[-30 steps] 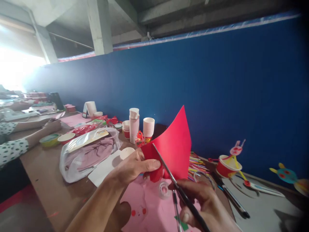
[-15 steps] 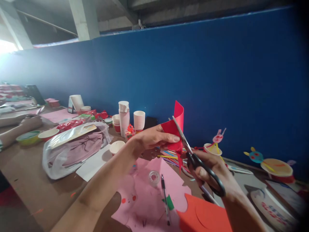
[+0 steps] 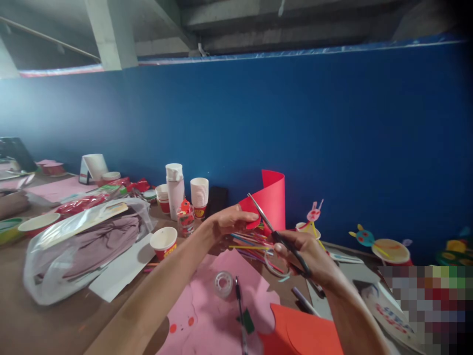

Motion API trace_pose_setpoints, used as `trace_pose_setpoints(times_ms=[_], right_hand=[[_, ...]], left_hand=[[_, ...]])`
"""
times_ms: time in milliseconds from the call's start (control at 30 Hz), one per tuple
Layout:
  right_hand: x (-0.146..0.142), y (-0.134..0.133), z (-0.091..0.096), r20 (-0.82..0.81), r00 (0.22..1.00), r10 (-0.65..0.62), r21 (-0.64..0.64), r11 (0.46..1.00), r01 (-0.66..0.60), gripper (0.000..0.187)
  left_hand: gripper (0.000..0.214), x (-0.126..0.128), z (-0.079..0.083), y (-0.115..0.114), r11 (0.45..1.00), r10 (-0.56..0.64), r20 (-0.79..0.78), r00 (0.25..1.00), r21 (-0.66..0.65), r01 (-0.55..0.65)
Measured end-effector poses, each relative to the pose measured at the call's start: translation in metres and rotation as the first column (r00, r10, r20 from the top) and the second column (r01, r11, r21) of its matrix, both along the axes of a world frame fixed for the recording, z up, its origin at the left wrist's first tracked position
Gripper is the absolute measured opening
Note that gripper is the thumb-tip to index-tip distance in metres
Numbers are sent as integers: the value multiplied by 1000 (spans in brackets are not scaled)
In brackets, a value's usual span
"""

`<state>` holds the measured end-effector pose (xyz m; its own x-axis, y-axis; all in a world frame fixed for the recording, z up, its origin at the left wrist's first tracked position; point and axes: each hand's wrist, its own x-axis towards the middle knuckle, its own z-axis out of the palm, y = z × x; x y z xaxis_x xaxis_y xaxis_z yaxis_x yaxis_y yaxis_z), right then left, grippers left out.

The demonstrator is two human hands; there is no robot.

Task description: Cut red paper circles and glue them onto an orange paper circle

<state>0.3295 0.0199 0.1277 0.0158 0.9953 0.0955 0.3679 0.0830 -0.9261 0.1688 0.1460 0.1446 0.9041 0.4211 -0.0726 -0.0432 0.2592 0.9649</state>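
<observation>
My left hand [image 3: 231,220] pinches a sheet of red paper [image 3: 274,197], which curls upward in front of the blue wall. Gripped in my right hand [image 3: 308,254] is a pair of scissors [image 3: 275,235] with black handles, the blades lying against the paper close to my left fingertips. Below my hands, pink paper [image 3: 207,296] with cut edges covers the table. On it lie a roll of clear tape [image 3: 223,284] and a black pen [image 3: 240,308]. An orange-red sheet [image 3: 303,330] overlaps its right side.
Colourful pipe cleaners [image 3: 251,246] lie behind the pink paper. A paper cup [image 3: 164,241], a white bottle [image 3: 175,192] and a cup stack [image 3: 199,195] stand left. A plastic bag [image 3: 88,246] sits farther left. Paper-bowl animals [image 3: 389,250] line the right, and a blue wall [image 3: 314,113] rises behind.
The view has swung right. The red paper has turned, showing more of its broad curled face, and the scissors now lie nearer my left fingertips.
</observation>
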Motion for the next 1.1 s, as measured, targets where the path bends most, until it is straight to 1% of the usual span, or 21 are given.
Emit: trace_pose_setpoints(times_ms=[133, 267, 400, 533, 667, 767, 833, 900, 967, 1033, 1100], right_hand=[[1, 2, -3, 54, 999, -8, 3, 1000, 8, 34], [6, 5, -5, 87, 996, -16, 56, 998, 11, 31], [14, 8, -9, 60, 997, 55, 56, 997, -58, 34], [23, 9, -12, 49, 989, 142, 31, 989, -143, 33], [32, 6, -15, -12, 971, 239, -31, 971, -239, 38], [39, 3, -15, -19, 948, 318, -60, 946, -318, 38], [40, 2, -14, -4, 934, 356, -98, 930, -355, 36], [39, 3, -14, 21, 932, 363, -156, 922, -355, 34], [34, 6, -16, 66, 935, 347, -205, 922, -328, 33], [28, 9, -19, 126, 935, 332, -246, 923, -295, 31], [21, 12, -21, 187, 925, 330, -272, 922, -274, 30]], left_hand=[[22, -3, -4, 9, 1000, -7, -17, 1000, 27, 7], [18, -7, -13, 16, 993, 16, -95, 995, 117, -5], [16, -17, -22, 18, 990, 29, -84, 996, 137, -18], [16, -36, -22, 28, 986, 46, -4, 999, 161, -45], [25, -49, -14, 41, 982, 60, 50, 997, 179, -68], [27, -52, 0, 47, 984, 21, 110, 994, 176, -40], [26, -48, 12, 48, 986, 12, 153, 988, 163, -37], [25, -39, 22, 46, 987, 17, 93, 996, 160, -32], [23, -26, 29, 41, 982, 16, -65, 998, 189, -3], [18, -11, 32, 34, 968, 55, -202, 978, 249, -3], [17, 2, 32, 26, 950, 70, -274, 959, 312, 20]])
